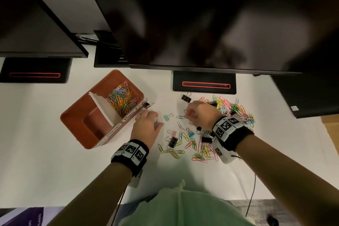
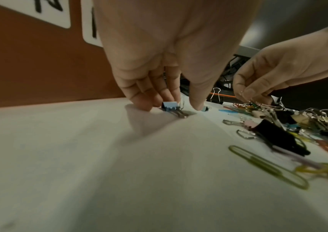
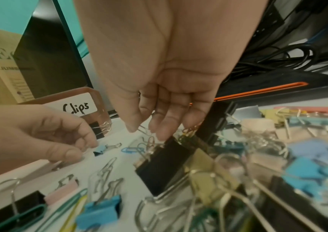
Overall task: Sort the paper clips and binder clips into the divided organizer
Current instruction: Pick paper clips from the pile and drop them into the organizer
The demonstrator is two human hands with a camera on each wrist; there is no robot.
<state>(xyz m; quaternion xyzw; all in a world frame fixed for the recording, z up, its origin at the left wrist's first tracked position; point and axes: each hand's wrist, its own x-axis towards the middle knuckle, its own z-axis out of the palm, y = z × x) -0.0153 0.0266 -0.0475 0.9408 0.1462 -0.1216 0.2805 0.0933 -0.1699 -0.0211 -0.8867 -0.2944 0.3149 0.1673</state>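
Left hand (image 2: 165,51): down on the worktop (image 1: 55,161) beside the brown organizer (image 1: 80,115), fingers (image 2: 149,95) closing on a small blue binder clip (image 2: 170,105).
Right hand (image 1: 200,113): fingers (image 3: 159,125) pinching a silver paper clip (image 3: 146,131) over the mixed clip pile (image 1: 229,112).
Organizer: far compartment holds coloured paper clips (image 1: 122,100).

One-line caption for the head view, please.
Left hand picks at a small binder clip beside the orange organizer; right hand pinches clips from the mixed pile.
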